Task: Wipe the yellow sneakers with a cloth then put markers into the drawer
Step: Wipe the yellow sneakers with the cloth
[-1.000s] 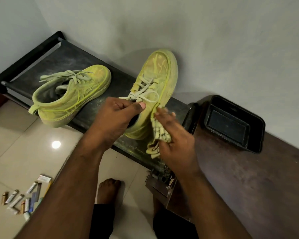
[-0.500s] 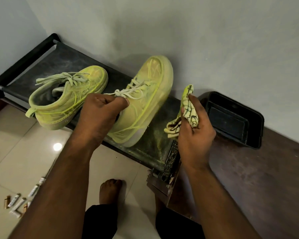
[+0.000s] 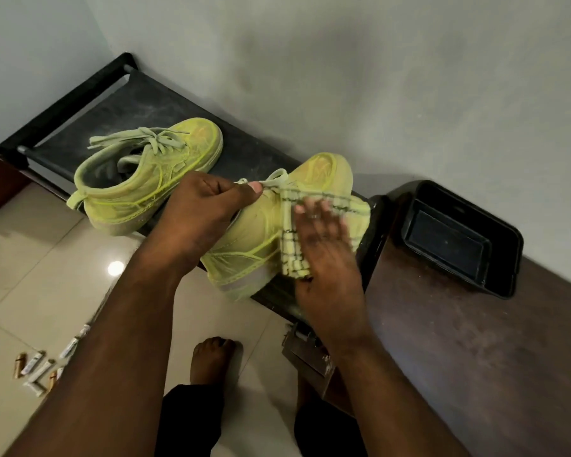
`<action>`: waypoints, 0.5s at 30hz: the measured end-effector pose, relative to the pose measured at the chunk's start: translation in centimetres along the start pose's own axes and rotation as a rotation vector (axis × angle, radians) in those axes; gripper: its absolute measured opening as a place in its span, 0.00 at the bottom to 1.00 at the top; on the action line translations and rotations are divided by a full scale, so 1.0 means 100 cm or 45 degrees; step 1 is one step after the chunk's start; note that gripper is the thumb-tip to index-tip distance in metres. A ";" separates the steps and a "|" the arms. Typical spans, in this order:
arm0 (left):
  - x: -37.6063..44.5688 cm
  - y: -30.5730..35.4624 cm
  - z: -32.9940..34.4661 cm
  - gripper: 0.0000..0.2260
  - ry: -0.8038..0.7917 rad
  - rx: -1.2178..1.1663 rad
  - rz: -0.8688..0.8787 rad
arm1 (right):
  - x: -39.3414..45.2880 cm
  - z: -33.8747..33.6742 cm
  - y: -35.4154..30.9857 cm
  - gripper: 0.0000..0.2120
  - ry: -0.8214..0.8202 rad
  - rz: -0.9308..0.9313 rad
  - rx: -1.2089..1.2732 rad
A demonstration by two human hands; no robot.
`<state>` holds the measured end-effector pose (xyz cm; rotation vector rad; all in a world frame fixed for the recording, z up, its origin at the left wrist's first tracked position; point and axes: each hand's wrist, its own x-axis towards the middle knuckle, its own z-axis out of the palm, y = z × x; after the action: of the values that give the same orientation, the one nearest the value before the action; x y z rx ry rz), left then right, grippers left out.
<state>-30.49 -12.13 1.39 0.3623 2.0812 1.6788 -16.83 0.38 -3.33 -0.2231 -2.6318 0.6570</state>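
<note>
The black rack [image 3: 165, 107] against the wall carries both sneakers; the nearer sneaker [image 3: 254, 239] lies tilted at its front edge, the far sneaker [image 3: 145, 179] upright behind. To wipe well, I judge, keep the shoe braced and draw the checked cloth [image 3: 290, 249] along the side panel with even pressure. The left hand [image 3: 198, 219] grips the shoe's collar, fingers curled; the right hand [image 3: 327, 252], blurred, presses the cloth flat with straight fingers; the markers [image 3: 35, 371] lie on the floor, well apart.
</note>
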 end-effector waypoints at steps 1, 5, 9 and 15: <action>0.000 0.001 -0.001 0.26 -0.004 0.014 -0.001 | 0.000 -0.002 0.010 0.40 0.012 0.109 -0.049; -0.002 0.002 -0.004 0.25 -0.010 0.084 -0.064 | -0.003 -0.006 0.014 0.38 0.044 0.310 -0.004; -0.003 0.002 -0.014 0.25 -0.021 0.104 -0.103 | -0.012 0.010 -0.019 0.36 -0.117 -0.089 0.029; -0.004 0.005 -0.036 0.24 -0.061 0.120 -0.153 | -0.005 -0.004 0.019 0.41 -0.135 0.369 -0.038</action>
<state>-31.98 -15.26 2.58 0.2970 2.1080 1.4932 -16.06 2.06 -4.09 -0.6024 -2.7383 0.7407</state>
